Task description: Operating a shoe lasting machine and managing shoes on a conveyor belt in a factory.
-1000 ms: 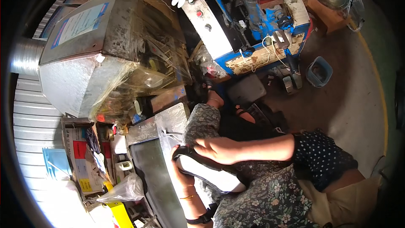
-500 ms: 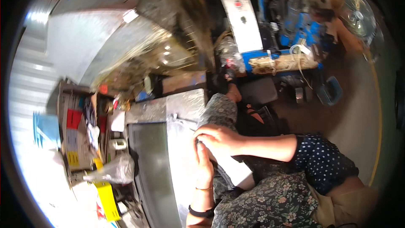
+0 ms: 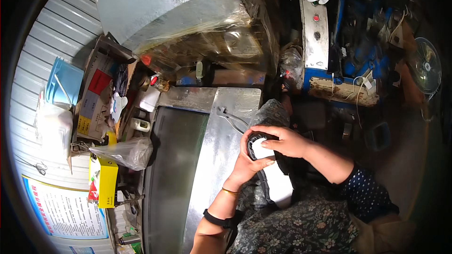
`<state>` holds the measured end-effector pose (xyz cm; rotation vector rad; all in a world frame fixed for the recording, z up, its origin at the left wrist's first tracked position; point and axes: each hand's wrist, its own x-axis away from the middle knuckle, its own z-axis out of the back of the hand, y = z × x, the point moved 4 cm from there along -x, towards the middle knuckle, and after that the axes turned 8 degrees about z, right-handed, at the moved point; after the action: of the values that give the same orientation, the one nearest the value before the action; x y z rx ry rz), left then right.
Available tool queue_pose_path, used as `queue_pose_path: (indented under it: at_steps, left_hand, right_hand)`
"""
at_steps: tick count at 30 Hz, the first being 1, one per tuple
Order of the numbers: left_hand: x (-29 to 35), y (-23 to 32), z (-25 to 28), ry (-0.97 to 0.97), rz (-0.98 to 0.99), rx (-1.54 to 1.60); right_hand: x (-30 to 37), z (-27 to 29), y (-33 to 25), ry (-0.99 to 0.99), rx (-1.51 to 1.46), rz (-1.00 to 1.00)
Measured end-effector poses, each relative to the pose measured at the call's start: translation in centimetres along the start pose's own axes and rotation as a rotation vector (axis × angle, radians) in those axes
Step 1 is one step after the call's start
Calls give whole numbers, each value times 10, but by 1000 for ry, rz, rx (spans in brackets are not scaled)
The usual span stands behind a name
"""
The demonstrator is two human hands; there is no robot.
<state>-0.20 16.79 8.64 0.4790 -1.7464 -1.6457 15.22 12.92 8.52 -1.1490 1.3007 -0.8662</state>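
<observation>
Both hands cover the toe of the shoe, its heel sinks out of sight in the lap, and the poster is cut by the rim.

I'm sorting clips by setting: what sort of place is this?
Probably a small workshop or factory station. A person's left hand and right hand hold a black and white shoe part beside a metal machine bed; there is also a blue control-panel machine and corrugated metal wall.

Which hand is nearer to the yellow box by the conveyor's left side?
Left. The left hand grips the shoe on the side toward the yellow box; the right hand lies over the shoe's top, farther from the box.
</observation>
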Motion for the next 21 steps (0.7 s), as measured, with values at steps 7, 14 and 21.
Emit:
queue_pose_path:
  at_steps: [7, 14, 21]
  left_hand:
    - [12, 32, -36, 222, -224, -422]
    - [26, 90, -103, -551, -494, -505]
    - [-47, -68, 99, 689, -175, -699]
  right_hand:
    - [8, 23, -2, -49, -600, -64]
    - [144, 116, -33, -202, -357, -607]
    - [303, 110, 44, 490, -763, -680]
